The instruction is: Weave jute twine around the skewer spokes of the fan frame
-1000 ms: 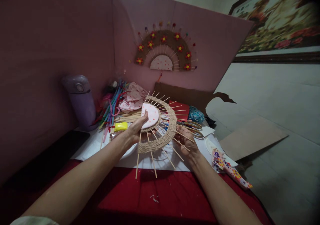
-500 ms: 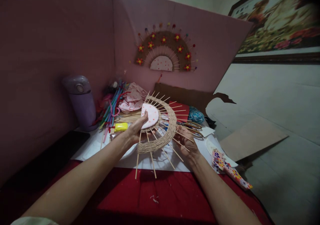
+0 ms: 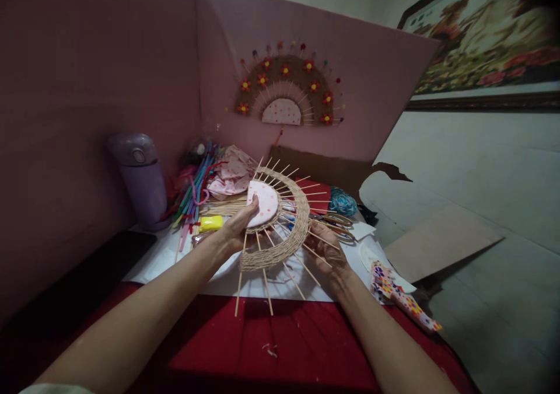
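A half-round stick-and-twine fan [image 3: 286,247] is held tilted above the table. Its thin wooden sticks spread outward from a dotted pink-and-white half disc [image 3: 265,203], and a band of brown twine is woven through them. My left hand [image 3: 238,226] grips the half disc, thumb on its front and the other fingers behind it, mostly hidden. At the outer edge of the twine band, my right hand [image 3: 326,247] has its fingers closed around the band and sticks; some fingertips are hidden behind them.
A purple bottle [image 3: 142,181] stands at left beside colourful pipe cleaners [image 3: 195,187]. Behind lie dotted cloth [image 3: 234,172], a yellow packet [image 3: 210,223], blue yarn [image 3: 343,201] and scissors [image 3: 339,226]. A finished flowered fan [image 3: 284,70] hangs on the pink board [image 3: 371,79].
Almost nothing differs. The fan's lower end has dipped very slightly, and both hands keep the same hold.
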A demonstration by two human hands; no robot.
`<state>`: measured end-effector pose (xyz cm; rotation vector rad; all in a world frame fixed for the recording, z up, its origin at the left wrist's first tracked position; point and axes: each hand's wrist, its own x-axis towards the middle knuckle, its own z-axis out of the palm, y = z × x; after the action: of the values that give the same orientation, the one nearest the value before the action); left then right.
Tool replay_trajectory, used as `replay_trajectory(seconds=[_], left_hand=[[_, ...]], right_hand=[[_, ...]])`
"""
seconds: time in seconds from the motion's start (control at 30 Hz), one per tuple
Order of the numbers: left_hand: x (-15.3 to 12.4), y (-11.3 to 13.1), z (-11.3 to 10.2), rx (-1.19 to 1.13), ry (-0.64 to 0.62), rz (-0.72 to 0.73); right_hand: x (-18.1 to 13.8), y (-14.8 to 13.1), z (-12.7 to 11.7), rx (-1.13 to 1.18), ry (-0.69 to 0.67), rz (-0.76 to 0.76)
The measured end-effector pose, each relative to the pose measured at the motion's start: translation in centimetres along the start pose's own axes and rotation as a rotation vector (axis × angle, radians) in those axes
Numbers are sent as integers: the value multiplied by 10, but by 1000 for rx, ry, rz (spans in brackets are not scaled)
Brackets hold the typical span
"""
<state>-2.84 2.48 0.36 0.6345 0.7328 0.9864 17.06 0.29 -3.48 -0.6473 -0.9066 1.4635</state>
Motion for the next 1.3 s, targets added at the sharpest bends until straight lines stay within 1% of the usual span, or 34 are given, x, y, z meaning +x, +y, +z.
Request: replay_trajectory(seconds=[0.13, 0.27, 0.37, 0.57, 0.73, 0.9, 1.17, 1.3], left_hand=[[-2, 0, 1, 1, 3, -8], [-1, -1, 1, -8, -2, 5], [0, -1, -1, 7, 19, -2], [3, -2, -3, 16, 29, 20], [4, -3, -3, 22, 40, 19], [2, -3, -1, 8, 45, 17], [0, -2, -1, 53, 12, 5], [0, -3, -1, 83, -14, -8]], right_hand=[[0, 0, 0, 4, 3, -7], [-3, 0, 3, -17, 48, -25], [-5, 0, 5, -22, 69, -38], [-5, -1, 5, -29, 66, -23], [-2, -1, 4, -3, 25, 13], [-1, -1, 4, 27, 4, 12], [-2, -2, 3, 35, 11, 20], [-3, -1, 4, 40, 28, -9]])
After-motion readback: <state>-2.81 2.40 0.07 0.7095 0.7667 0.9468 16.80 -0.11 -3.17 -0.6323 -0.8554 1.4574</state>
